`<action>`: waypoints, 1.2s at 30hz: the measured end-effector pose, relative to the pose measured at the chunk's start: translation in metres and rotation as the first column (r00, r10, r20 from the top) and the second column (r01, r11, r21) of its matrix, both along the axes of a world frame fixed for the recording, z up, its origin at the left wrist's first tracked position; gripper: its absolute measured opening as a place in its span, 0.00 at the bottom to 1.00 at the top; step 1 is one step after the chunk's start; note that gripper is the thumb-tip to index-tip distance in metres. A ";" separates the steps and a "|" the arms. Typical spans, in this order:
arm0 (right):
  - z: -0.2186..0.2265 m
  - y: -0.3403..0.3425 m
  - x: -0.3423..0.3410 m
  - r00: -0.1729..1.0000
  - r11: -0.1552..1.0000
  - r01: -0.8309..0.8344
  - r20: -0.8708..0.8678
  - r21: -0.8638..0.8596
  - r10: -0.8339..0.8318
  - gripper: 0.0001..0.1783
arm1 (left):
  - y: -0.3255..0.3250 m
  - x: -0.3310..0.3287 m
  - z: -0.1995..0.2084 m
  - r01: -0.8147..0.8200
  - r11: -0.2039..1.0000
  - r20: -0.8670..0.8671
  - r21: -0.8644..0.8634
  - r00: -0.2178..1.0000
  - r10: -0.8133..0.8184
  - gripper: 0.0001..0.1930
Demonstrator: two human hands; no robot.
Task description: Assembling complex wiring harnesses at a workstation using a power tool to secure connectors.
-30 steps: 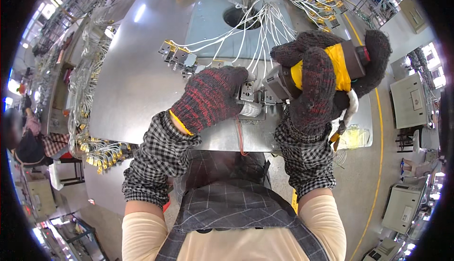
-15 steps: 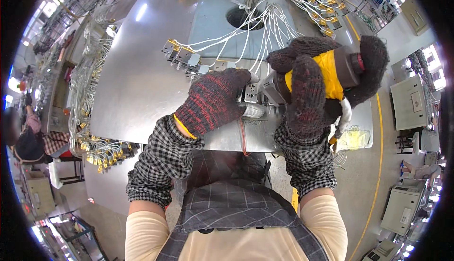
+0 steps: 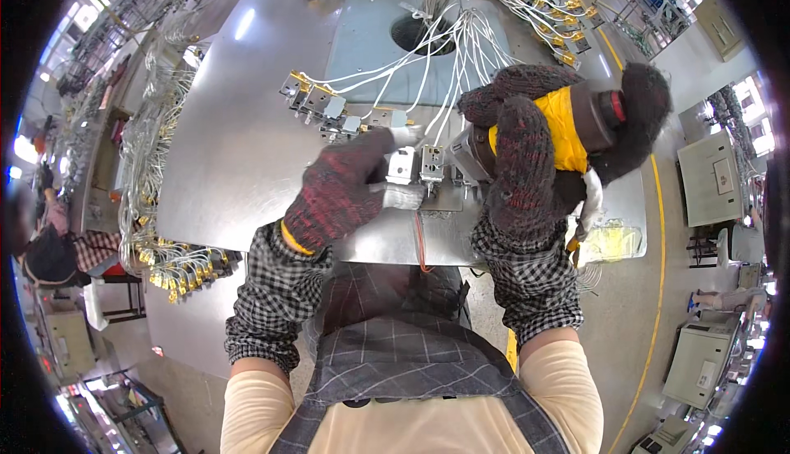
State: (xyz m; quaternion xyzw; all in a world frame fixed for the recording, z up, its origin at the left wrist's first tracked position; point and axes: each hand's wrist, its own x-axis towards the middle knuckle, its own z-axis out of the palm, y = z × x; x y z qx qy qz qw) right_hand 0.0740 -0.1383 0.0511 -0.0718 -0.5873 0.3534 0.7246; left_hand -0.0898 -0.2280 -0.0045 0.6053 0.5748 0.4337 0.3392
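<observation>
My left hand (image 3: 350,182), in a dark red-flecked knit glove with white-wrapped fingertips, has its thumb and a finger on either side of a small silvery metal block (image 3: 402,166). Just right of that block, a similar metal piece (image 3: 432,162) sits in a small fixture at the table's near side. My right hand (image 3: 527,158), gloved alike, is wrapped round a dark handheld power tool (image 3: 597,116) with yellow tape on its body. The tool's front end points left, close to the fixture; its tip is hidden.
White wires (image 3: 428,59) fan across the metal table (image 3: 222,141) from around a round hole (image 3: 421,34). Several wired metal pieces (image 3: 329,108) lie beyond my left hand. A clear yellowish container (image 3: 617,242) sits at the right edge. Wire bundles (image 3: 177,269) hang off the left side.
My left hand has moved left from the fixture, the metal block now showing between its fingers. My right hand and the power tool have shifted slightly left.
</observation>
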 end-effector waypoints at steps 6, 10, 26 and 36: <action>0.019 0.016 0.021 0.992 1.000 0.008 -0.127 0.020 -0.006 0.28 | 0.018 0.024 0.024 0.035 0.968 -0.254 0.250 0.967 0.031 0.32; 0.012 0.008 0.015 0.993 0.999 -0.033 -0.113 -0.013 0.031 0.25 | 0.018 0.013 0.010 -0.028 0.996 -0.377 0.088 0.924 0.059 0.33; 0.004 0.002 -0.003 0.999 1.000 0.018 -0.028 -0.009 -0.018 0.17 | 0.020 -0.005 0.014 -0.011 0.867 -0.289 0.499 0.941 0.178 0.35; 0.007 0.003 -0.005 0.999 1.000 0.007 -0.045 0.008 -0.007 0.13 | 0.017 -0.071 0.023 -0.271 0.940 -0.531 0.209 0.775 0.342 0.31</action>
